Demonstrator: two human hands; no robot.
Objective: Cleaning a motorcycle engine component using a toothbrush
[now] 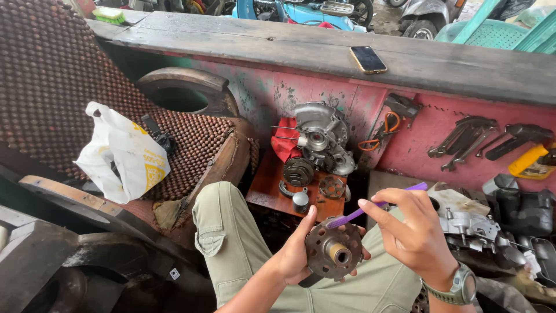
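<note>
The round, rusty-brown metal clutch hub with holes around its rim and a pale centre boss point(334, 250) sits near, over the lap, cupped from the left by the left hand point(295, 255), fingers curled behind its rim and thumb up along its edge. The right hand point(414, 232), just right of it, pinches a purple plastic toothbrush point(370, 207), whose long axis slants from upper right down-left so its head touches the hub's upper face

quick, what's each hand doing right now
Left hand: closed around a round metal clutch part.
Right hand: closed on a purple toothbrush, bristles on the part.
</note>
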